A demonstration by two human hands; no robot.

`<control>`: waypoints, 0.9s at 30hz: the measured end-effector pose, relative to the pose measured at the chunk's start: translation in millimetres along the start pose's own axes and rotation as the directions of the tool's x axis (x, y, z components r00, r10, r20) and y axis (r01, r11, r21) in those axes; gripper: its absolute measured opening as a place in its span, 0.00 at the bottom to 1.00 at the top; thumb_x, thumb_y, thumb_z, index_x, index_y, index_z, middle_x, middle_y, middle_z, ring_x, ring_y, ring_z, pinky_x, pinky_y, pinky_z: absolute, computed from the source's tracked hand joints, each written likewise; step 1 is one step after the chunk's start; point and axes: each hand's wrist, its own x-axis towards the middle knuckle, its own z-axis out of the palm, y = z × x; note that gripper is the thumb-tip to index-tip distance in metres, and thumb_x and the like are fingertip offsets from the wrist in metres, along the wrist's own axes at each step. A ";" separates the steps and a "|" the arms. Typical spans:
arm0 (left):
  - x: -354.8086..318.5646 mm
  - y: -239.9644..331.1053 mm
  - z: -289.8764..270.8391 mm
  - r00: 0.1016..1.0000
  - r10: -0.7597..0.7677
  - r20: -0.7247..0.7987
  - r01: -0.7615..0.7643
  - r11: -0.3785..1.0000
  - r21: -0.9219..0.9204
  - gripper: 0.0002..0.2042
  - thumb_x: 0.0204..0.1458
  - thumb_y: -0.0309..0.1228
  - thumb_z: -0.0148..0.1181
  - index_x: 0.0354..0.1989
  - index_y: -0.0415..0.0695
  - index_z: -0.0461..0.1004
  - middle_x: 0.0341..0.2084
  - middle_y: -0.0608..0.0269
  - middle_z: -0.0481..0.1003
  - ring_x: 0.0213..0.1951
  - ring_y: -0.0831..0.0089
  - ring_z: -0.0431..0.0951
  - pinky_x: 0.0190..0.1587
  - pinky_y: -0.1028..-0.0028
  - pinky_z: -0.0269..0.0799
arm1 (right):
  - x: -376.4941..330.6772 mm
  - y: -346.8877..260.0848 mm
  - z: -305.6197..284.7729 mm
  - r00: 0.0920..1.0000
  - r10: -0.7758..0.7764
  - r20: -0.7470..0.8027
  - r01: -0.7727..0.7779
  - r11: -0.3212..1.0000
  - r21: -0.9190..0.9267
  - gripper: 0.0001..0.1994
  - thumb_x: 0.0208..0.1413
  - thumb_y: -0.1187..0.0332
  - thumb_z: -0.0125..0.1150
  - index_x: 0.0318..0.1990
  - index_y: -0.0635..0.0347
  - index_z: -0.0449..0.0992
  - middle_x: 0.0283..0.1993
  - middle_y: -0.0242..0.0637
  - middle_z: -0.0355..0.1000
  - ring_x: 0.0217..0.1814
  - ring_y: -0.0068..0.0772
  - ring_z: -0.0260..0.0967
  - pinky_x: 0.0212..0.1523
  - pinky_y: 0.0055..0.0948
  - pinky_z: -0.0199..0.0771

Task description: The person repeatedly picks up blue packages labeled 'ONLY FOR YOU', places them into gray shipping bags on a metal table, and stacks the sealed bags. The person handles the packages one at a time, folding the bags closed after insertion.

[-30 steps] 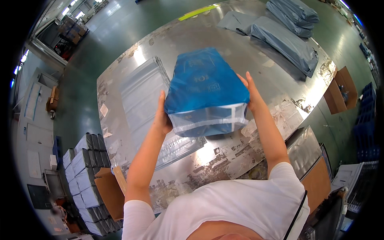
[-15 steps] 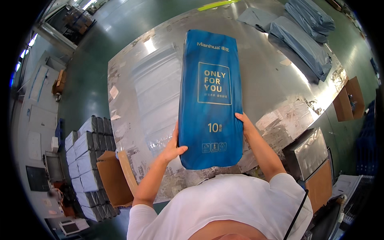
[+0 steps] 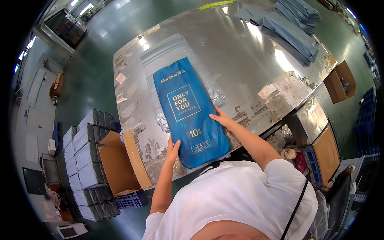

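A long blue package (image 3: 188, 128) with gold-coloured print lies tilted in front of me, its top end leaning to the left. My left hand (image 3: 174, 150) grips its lower left edge, thumb on the front face. At the opposite edge, my right hand (image 3: 221, 119) holds it the same way. Both sets of fingers are partly hidden behind the package. Under it, clear plastic bags (image 3: 168, 50) lie flat on the metal-topped table (image 3: 224, 48). Whether the package touches the bags I cannot tell.
Grey wrapped bundles (image 3: 290, 34) lie at the table's far right. An open cardboard box (image 3: 118, 168) stands at the near left edge, beside stacked grey packs (image 3: 86, 156). Another open box (image 3: 340, 84) is beyond the right edge. A metal box (image 3: 312, 120) stands at the near right.
The package has moved down and left over the clear bags and turned so its top leans left. Both hands have stayed on it. My view has shifted slightly.
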 end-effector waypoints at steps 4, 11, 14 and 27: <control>3.5 -12.3 -0.6 0.994 -0.106 -0.014 0.087 0.879 -0.469 0.33 0.54 0.46 0.43 0.63 0.43 0.41 0.59 0.52 0.52 0.59 0.62 0.53 0.60 0.67 0.47 | -42.3 -17.8 28.9 0.995 -0.081 -0.050 0.080 0.997 -0.018 0.37 0.53 0.58 0.54 0.64 0.59 0.41 0.64 0.46 0.46 0.63 0.40 0.49 0.59 0.33 0.55; -15.3 19.0 21.2 0.963 -0.267 -0.033 0.171 0.703 -0.690 0.30 0.56 0.47 0.38 0.63 0.46 0.40 0.58 0.56 0.53 0.57 0.66 0.55 0.57 0.68 0.54 | -62.7 -18.6 52.1 0.998 0.005 -0.067 -0.016 0.987 -0.162 0.33 0.57 0.59 0.47 0.64 0.56 0.38 0.62 0.44 0.49 0.61 0.39 0.52 0.55 0.38 0.60; -58.2 -20.4 35.3 0.944 -0.327 0.041 0.245 0.612 -0.752 0.28 0.57 0.45 0.36 0.62 0.44 0.42 0.58 0.54 0.53 0.56 0.66 0.58 0.56 0.68 0.57 | -105.9 3.9 51.1 0.997 0.032 -0.069 -0.040 0.993 -0.112 0.30 0.57 0.59 0.47 0.62 0.60 0.44 0.62 0.46 0.49 0.62 0.38 0.49 0.59 0.35 0.53; 75.2 23.0 -29.6 0.949 -0.015 -0.315 -0.167 0.825 -0.540 0.26 0.59 0.44 0.32 0.60 0.38 0.49 0.58 0.55 0.54 0.59 0.68 0.53 0.60 0.71 0.46 | 63.1 -44.8 37.3 0.980 0.194 0.042 -0.199 0.960 0.199 0.33 0.58 0.44 0.30 0.62 0.61 0.48 0.63 0.46 0.49 0.63 0.36 0.49 0.60 0.33 0.51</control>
